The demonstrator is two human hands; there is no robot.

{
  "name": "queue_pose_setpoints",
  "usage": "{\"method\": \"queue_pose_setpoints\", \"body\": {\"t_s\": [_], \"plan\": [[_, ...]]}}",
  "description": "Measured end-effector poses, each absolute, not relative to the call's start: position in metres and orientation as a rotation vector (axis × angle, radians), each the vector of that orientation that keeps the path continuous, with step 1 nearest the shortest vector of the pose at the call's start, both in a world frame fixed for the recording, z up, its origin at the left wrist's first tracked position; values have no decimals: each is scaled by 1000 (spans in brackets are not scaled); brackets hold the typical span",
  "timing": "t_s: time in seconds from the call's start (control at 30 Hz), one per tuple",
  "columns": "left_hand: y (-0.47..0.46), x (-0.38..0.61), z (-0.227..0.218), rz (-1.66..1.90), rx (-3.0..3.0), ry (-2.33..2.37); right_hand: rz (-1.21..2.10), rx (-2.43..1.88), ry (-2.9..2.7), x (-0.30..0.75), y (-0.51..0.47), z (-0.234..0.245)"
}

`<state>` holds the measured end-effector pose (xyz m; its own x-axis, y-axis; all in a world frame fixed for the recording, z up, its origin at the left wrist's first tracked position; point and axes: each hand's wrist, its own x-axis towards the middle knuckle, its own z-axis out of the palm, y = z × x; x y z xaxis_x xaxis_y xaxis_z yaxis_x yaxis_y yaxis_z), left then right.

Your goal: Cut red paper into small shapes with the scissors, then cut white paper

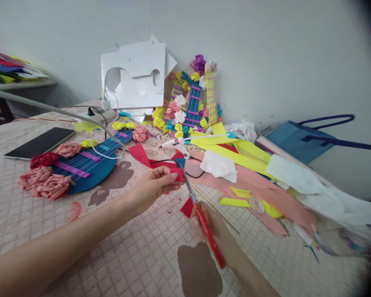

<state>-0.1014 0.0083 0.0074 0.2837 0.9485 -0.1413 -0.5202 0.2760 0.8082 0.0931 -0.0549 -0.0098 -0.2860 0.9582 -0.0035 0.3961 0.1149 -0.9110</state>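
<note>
Above gridded cloth (126,247) before a grey wall (281,49), left fingers (170,178) pinch red material (180,175), right fingers (196,225) grip scissors (204,225).

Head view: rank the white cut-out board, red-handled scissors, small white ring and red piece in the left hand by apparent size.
1. White cut-out board
2. Red-handled scissors
3. Small white ring and red piece: too alike to rank, the piece being partly covered.
</note>
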Motion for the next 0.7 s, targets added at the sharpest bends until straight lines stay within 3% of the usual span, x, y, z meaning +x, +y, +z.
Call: {"method": "queue_pose_setpoints", "body": {"t_s": [0.7], "plan": [[6, -100, 11, 1115, 717, 728, 1166, -1342, -1796, 96, -52, -15]]}}
